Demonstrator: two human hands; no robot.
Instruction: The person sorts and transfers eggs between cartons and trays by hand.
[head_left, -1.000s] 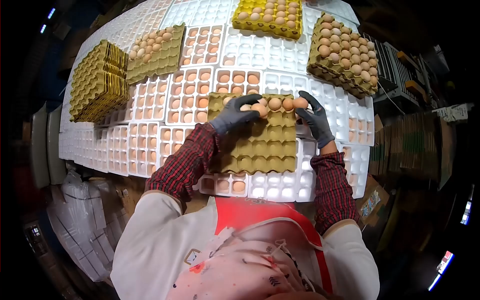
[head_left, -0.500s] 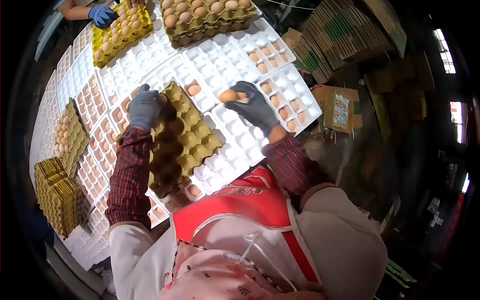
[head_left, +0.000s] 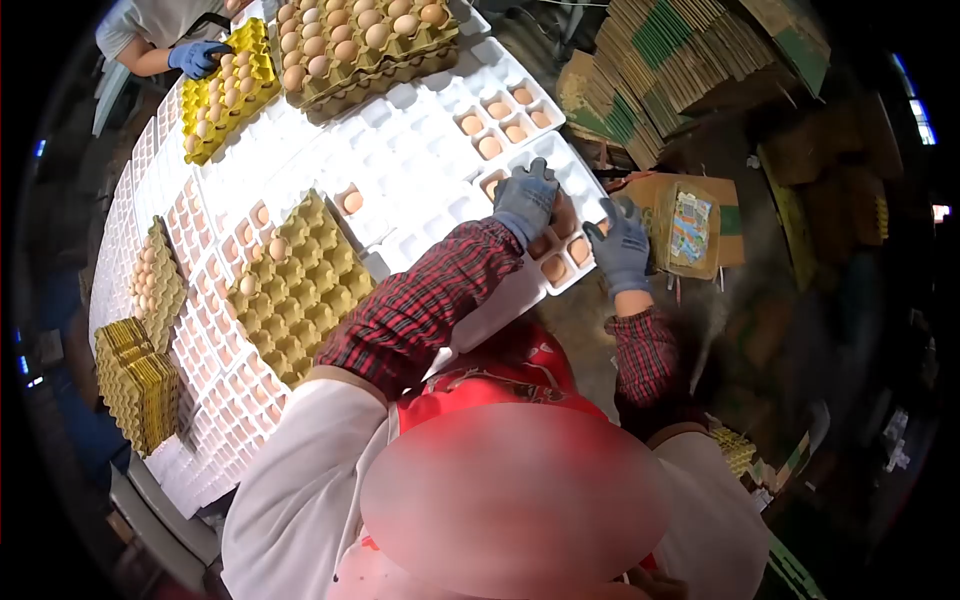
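Note:
My left hand [head_left: 526,203], in a grey glove, reaches across to a white foam egg tray [head_left: 570,158] at the table's right edge. Its fingers are apart and point down at the cells; the fingertips are partly hidden. Brown eggs [head_left: 554,268] sit in this tray, some shaded or covered by the hand. At the tray's right rim is my right hand [head_left: 624,248], also gloved, thumb and fingers apart, with no egg visible in it. Left of my forearm lies a yellowish pulp egg flat [head_left: 318,280], mostly bare, with a few eggs at its upper left.
Stacked pulp flats full of eggs [head_left: 375,75] stand at the back. A co-worker's blue-gloved hand [head_left: 198,58] touches a yellow egg flat [head_left: 262,75]. Empty flats [head_left: 135,385] are stacked at left. Folded cartons [head_left: 680,70] and a cardboard box [head_left: 728,215] are on the right.
My left hand has left the pulp flat and crossed right to the foam tray. My right hand has gone to that tray's outer rim and no longer shows the eggs it held.

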